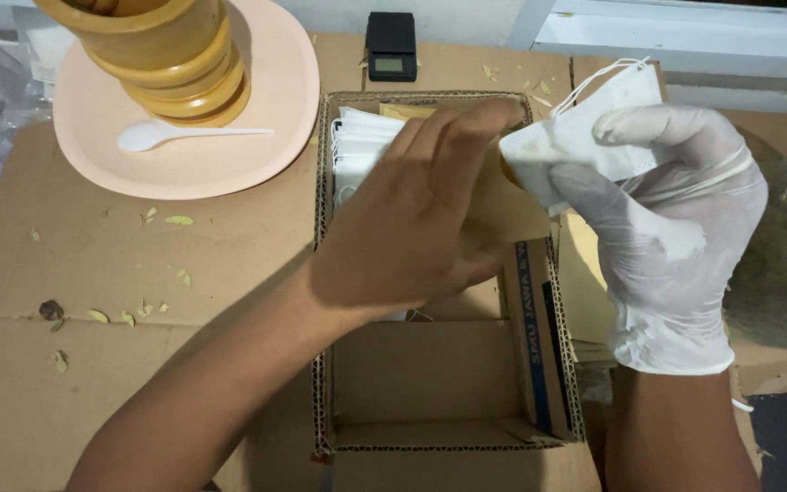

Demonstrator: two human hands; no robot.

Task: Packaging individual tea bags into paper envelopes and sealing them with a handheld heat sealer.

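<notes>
Up at the centre: a small white filter bag [565, 150], flat and soiled along its lower edge, pinched at its right half between thumb and forefinger of the right hand [676, 228] in a white disposable glove. Bag held in the air, just above the far right corner of an open cardboard box [448, 383]. Behind the pinch, touching the bag, a white face mask [626, 91] with thin ear loops, held in the same grip or lying just behind it: hard to tell which.

Left of the pinch, the bare left hand [421, 219], fingers stretched flat and together, fingertips touching the bag's left edge; nothing clasped in it, palm hovering over the box.

Under that hand, a stack of white sheets or bags [362, 146] standing on edge against the far left wall of the box, and a tan paper piece [507, 205] slanting beneath the bag. Near side of the box bare.

Further left of the grip, well apart: a pale pink plate [275, 100] with a white plastic spoon [170, 135] lying on it beside a stack of yellow-brown wooden bowls [170, 64]. Beyond the box, a small black digital scale [391, 46]. All resting on flattened brown cardboard [93, 273], sprinkled with dry leaf bits [178, 220].
</notes>
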